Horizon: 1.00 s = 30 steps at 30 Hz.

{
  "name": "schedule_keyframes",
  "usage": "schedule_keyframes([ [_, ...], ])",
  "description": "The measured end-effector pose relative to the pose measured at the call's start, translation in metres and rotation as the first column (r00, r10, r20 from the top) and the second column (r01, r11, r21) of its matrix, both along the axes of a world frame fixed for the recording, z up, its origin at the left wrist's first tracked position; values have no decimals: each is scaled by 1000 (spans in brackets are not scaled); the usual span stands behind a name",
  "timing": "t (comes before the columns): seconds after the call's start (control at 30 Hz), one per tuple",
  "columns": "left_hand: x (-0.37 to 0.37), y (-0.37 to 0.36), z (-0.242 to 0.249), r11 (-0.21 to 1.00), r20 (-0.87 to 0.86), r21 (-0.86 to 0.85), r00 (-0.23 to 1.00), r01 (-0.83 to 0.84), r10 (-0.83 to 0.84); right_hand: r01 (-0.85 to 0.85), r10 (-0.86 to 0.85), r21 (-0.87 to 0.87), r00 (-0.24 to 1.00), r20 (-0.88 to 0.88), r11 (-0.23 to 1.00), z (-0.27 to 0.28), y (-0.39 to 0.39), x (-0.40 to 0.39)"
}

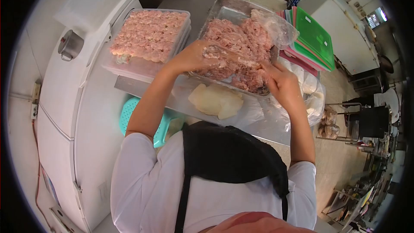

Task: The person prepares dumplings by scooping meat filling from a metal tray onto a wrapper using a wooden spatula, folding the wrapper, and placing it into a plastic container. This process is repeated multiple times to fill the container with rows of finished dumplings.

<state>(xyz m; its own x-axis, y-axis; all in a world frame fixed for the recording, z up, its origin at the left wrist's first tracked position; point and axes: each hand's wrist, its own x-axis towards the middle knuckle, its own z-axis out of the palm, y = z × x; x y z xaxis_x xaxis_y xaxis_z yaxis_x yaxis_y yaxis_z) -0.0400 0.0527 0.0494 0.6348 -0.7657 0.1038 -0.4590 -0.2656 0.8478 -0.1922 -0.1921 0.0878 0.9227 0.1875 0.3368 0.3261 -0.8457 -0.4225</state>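
Observation:
A metal tray (222, 3) holds a heap of pink ground meat (228, 34). Over its near part is my left hand (200, 56), fingers curled and smeared with meat; what lies in them is hard to make out. My right hand (281, 82) is closed at the tray's right near corner, its fingers pointing at the left hand; anything it grips is too small to name. On the table just below the tray lies a pile of thin pale wrappers (215, 100). To the left, a clear plastic container (183, 47) carries rows of meat-filled dumplings (148, 32).
Clear plastic (280, 28) lies over the tray's right corner. Green and pink lids (315, 39) are stacked at right, above white plastic bags (308, 86). A turquoise perforated stool (129, 112) stands below the steel table's (276, 133) left side, beside a white freezer (97, 103).

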Motion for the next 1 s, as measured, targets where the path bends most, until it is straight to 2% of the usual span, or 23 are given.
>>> schedule_keyframes([
  [0.03, 3, 6, 0, 1000, -44, 0, 999, -2, 2, -40, 38, 17, 993, 113, 999, 0, 14, -3],
  [0.07, 8, 12, 2, 999, -7, -3, 999, 48, -48, 98, -103, -114, 994, -34, 989, 3, 30, -6],
  [0.1, 11, 19, 2, 995, 30, -3, 995, 100, -99, 110, -114, -113, 993, -31, 987, 5, 34, -4],
  [0.17, 6, 37, -12, 996, 148, -58, 987, -61, 69, 128, -132, -114, 991, -23, 985, 9, 37, 3],
  [0.2, 5, 46, -16, 986, 202, -93, 966, -142, 158, 195, -204, -93, 973, -106, 976, 27, 47, 0],
  [0.3, 7, 70, 11, 996, -23, -78, 998, 51, -53, 101, -71, 180, 984, -164, 978, 37, 73, -4],
  [0.33, 10, 76, 11, 992, 11, -86, 996, 94, -93, 25, -24, 6, 993, -119, 1000, 26, 82, 1],
  [0.4, 16, 88, 12, 979, 79, -98, 982, 181, -173, 44, -38, 30, 986, -161, 999, 11, 105, 8],
  [0.5, 18, 113, 19, 999, -39, 17, 999, 38, -38, 74, -58, 83, 982, -180, 994, -2, 113, 10],
  [0.57, 24, 138, 17, 999, 75, 30, 997, -11, 8, 100, -72, 162, 983, -168, 982, -11, 110, 2],
  [0.6, 29, 150, 15, 999, 131, 34, 991, -34, 29, 171, -129, 208, 971, -202, 963, -17, 107, -5],
  [0.7, 55, 184, -21, 994, 277, -10, 955, -106, 104, 284, -254, 457, 959, -127, 843, -37, 109, -31],
  [0.73, 55, 187, -26, 989, 289, 61, 951, -132, 109, 395, -323, 518, 919, -227, 759, -50, 105, -41],
  [0.83, 48, 189, -37, 956, 316, 226, 943, -185, 108, 549, -361, 669, 835, -415, 501, -68, 111, -68],
  [0.9, 38, 179, -46, 943, 302, 278, 949, -183, 95, 582, -402, 678, 809, -429, 449, -79, 122, -81],
  [1.0, 31, 164, -67, 977, 248, 144, 961, -160, 121, 625, -433, 677, 772, -465, 387, -93, 128, -101],
])
